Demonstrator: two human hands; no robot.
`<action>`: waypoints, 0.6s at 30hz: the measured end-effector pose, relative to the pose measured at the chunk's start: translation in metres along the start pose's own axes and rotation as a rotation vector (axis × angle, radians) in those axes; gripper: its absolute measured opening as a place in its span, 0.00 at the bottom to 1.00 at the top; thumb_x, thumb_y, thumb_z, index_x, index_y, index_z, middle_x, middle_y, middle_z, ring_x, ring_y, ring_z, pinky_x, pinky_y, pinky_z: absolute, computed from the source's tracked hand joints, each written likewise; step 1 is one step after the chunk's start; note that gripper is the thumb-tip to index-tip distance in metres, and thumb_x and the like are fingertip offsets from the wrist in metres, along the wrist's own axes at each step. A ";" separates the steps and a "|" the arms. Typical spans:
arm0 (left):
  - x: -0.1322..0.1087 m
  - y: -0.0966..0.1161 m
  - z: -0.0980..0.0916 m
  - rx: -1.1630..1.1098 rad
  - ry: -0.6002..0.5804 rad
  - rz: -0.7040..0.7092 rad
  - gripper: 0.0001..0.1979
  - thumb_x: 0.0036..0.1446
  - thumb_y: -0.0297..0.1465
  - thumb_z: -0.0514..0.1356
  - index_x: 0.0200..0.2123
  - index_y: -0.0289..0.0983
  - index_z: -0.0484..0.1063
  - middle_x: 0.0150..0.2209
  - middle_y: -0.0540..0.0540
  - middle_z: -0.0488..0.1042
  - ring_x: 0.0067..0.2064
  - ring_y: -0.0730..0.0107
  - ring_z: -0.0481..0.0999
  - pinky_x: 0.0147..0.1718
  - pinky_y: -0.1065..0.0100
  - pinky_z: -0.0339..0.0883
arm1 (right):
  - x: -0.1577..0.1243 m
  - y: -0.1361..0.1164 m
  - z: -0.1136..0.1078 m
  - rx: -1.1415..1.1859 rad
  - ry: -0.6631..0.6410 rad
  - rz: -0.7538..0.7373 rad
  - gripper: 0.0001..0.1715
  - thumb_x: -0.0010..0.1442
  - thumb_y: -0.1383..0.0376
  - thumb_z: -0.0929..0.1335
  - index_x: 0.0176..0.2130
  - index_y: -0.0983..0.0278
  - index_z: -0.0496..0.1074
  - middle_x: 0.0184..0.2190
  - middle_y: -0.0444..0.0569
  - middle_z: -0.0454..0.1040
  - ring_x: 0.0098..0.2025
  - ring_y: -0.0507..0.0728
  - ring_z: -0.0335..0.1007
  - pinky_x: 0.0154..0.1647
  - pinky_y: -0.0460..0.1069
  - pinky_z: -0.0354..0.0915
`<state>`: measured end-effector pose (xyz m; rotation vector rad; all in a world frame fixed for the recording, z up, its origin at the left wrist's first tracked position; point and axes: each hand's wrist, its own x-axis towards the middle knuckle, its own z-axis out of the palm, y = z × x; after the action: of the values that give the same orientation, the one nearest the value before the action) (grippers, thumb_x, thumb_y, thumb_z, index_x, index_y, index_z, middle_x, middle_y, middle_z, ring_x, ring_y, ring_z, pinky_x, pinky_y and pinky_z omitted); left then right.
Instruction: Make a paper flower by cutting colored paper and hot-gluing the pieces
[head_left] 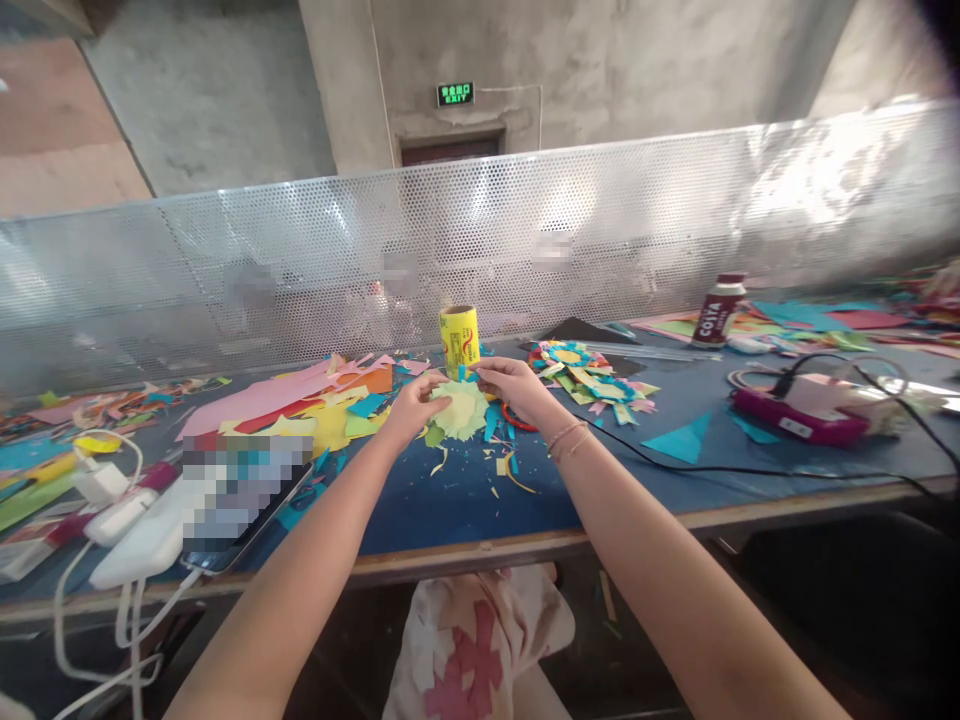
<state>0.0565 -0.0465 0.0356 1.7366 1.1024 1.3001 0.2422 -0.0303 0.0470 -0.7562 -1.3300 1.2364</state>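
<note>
My left hand (415, 400) and my right hand (514, 385) meet over a pale yellow-green paper flower (459, 410) on the blue table (450, 500). The left hand's fingers are curled on the flower's left edge. The right hand's fingers pinch at its upper right edge, near a small blue paper bit. Right behind the hands stands a yellow can (460, 340). Red-handled scissors (514, 418) lie partly hidden under my right wrist. Paper scraps lie scattered around the flower.
Coloured paper sheets (300, 400) pile at the left. A phone (240, 505), white chargers and cables sit at front left. A finished paper wreath (577, 365), a bottle (718, 310), a pink device (802, 415) with black cable lie right. A perforated metal screen (480, 240) backs the table.
</note>
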 end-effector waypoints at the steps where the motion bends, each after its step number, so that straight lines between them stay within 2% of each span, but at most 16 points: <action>1: 0.000 0.000 0.000 -0.008 0.002 0.001 0.18 0.41 0.33 0.64 0.38 0.35 0.71 0.46 0.41 0.72 0.49 0.59 0.69 0.43 0.64 0.64 | 0.000 0.000 0.000 0.010 0.003 0.004 0.10 0.45 0.63 0.73 0.32 0.64 0.75 0.27 0.45 0.72 0.29 0.49 0.68 0.36 0.46 0.66; 5: 0.002 -0.003 -0.001 -0.018 0.010 0.024 0.17 0.41 0.33 0.64 0.38 0.36 0.71 0.46 0.41 0.72 0.52 0.59 0.67 0.47 0.63 0.62 | -0.004 -0.004 0.000 0.037 -0.013 0.048 0.11 0.46 0.62 0.72 0.32 0.65 0.74 0.26 0.45 0.72 0.30 0.49 0.68 0.32 0.45 0.65; 9: 0.002 -0.005 -0.001 -0.038 -0.004 0.025 0.18 0.41 0.33 0.64 0.39 0.36 0.71 0.46 0.41 0.72 0.51 0.59 0.69 0.47 0.62 0.63 | -0.007 -0.003 0.003 0.058 -0.107 0.096 0.12 0.46 0.65 0.72 0.34 0.65 0.73 0.30 0.46 0.73 0.31 0.50 0.68 0.33 0.45 0.65; 14: 0.001 -0.005 -0.001 -0.057 -0.009 0.042 0.18 0.41 0.34 0.65 0.39 0.36 0.72 0.46 0.42 0.72 0.52 0.59 0.68 0.47 0.63 0.62 | -0.004 0.005 0.004 -0.016 -0.157 0.008 0.18 0.43 0.66 0.73 0.37 0.64 0.71 0.29 0.45 0.72 0.31 0.50 0.68 0.34 0.47 0.66; 18: 0.001 -0.005 0.000 -0.047 -0.011 0.035 0.17 0.42 0.33 0.65 0.38 0.37 0.71 0.45 0.42 0.73 0.52 0.59 0.67 0.47 0.62 0.62 | 0.000 0.011 0.002 -0.051 -0.163 -0.042 0.18 0.43 0.66 0.73 0.37 0.64 0.71 0.28 0.44 0.71 0.30 0.50 0.67 0.34 0.47 0.66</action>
<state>0.0551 -0.0436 0.0319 1.7335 1.0318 1.3261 0.2376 -0.0285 0.0368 -0.6713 -1.5078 1.2556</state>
